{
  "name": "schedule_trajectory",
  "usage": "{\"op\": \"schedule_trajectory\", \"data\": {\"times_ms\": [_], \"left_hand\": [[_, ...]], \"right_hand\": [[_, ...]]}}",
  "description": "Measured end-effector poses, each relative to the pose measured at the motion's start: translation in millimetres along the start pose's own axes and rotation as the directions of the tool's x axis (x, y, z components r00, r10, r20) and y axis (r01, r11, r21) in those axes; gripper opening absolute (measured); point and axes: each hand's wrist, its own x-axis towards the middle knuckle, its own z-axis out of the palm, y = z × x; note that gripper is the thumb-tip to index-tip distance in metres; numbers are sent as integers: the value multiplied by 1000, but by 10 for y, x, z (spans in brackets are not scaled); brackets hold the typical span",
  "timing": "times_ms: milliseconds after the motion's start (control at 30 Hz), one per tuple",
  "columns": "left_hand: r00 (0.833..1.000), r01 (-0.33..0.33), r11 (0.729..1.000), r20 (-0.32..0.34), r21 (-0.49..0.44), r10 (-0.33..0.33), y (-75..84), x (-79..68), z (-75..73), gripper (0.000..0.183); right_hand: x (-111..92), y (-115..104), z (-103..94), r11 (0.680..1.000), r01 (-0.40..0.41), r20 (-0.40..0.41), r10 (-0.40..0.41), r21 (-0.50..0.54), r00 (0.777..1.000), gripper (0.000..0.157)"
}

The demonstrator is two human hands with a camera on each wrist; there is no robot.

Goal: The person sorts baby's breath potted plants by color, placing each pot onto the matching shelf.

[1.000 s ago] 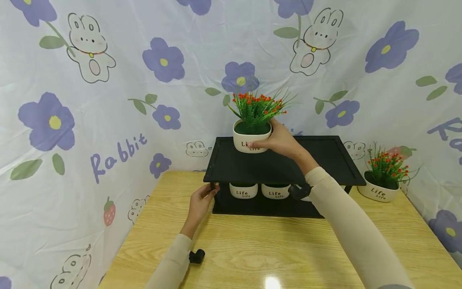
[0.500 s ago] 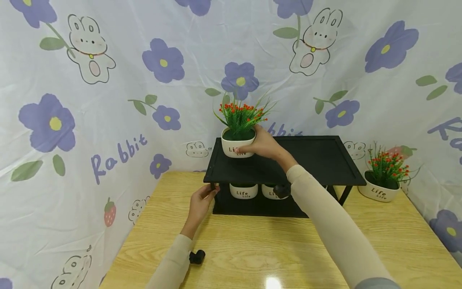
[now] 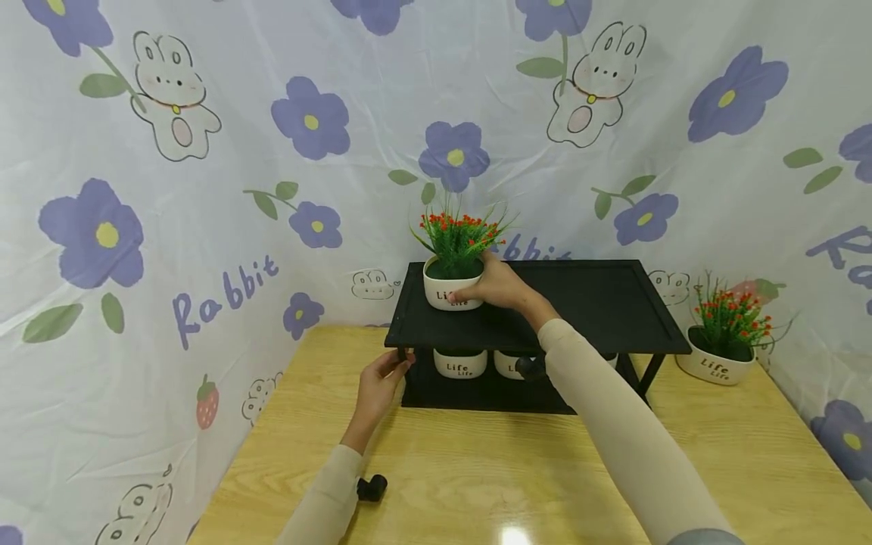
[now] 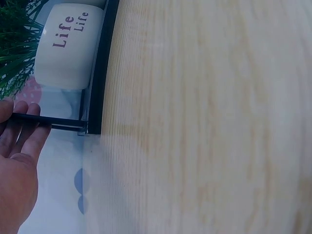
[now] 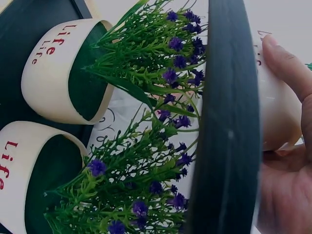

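Observation:
My right hand (image 3: 502, 284) grips a white oval pot of red artificial flowers (image 3: 455, 291) by its right side, thumb on the front lettering. The pot sits upright at the left end of the black shelf's top board (image 3: 579, 303); whether its base fully touches is hard to tell. With my left hand (image 3: 378, 387) I pinch the front left shelf leg (image 4: 48, 119) just below the top board. On the lower board stand several white "Life" pots (image 3: 460, 363); the right wrist view shows purple flowers (image 5: 139, 207) in two of them. My right forearm partly hides that row.
Another white pot with red flowers (image 3: 718, 356) stands on the wooden table (image 3: 463, 469) at the shelf's right. Behind everything hangs a white cloth (image 3: 225, 182) printed with rabbits and purple flowers, which also closes off both sides.
My right hand has carried the red-flowered pot left and then down to the top board's left end. My left hand stays at the shelf leg.

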Motion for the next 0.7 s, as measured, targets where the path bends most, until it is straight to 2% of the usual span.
{"op": "schedule_trajectory", "data": {"times_ms": [267,467,700], "left_hand": [[999,34,999,22,-10,-34,139,-48,8,25],[1000,21,1000,11,-19,-21,17,-21,5,26],[1000,-13,1000,28,-13,13,-42,-15,-26,26]], "right_hand": [[-51,16,-4,998,-64,41,64,11,997,134],[-56,22,6,997,-77,59,77,0,995,136],[-108,16,-67,998,-37,81,34,41,996,131]]}}
